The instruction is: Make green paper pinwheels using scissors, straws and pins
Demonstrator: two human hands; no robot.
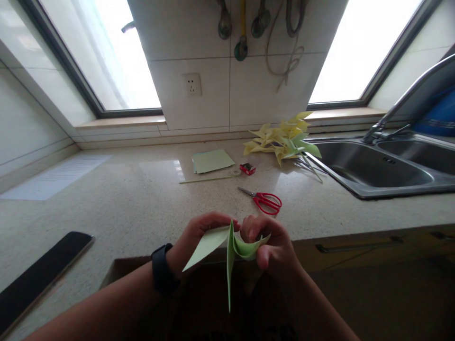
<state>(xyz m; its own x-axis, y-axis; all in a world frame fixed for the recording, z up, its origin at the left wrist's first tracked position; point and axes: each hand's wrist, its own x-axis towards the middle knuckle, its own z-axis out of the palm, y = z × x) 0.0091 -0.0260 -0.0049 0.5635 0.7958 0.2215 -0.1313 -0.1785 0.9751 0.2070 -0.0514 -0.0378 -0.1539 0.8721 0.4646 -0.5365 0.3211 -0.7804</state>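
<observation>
Both my hands hold a light green sheet of paper (208, 246) just over the counter's front edge. My left hand (202, 229), with a black watch on its wrist, is closed round the paper's far side, its fingers partly hidden behind it. One flap spreads to the left and another stands edge-on, pointing down towards me. On the right a corner curls inward, pinched in the bent fingers and thumb of my right hand (275, 239). Just beyond my hands lie red-handled scissors (267, 202), blades to the left.
Towards the wall are stacked paper sheets (213, 161), a thin stick (204, 180), a tape roll (235, 173), a small red box (248, 168) and yellow and green paper pinwheels (284, 137). A steel sink (359, 189) is right; a printed sheet (60, 177) and black object (42, 279) are left.
</observation>
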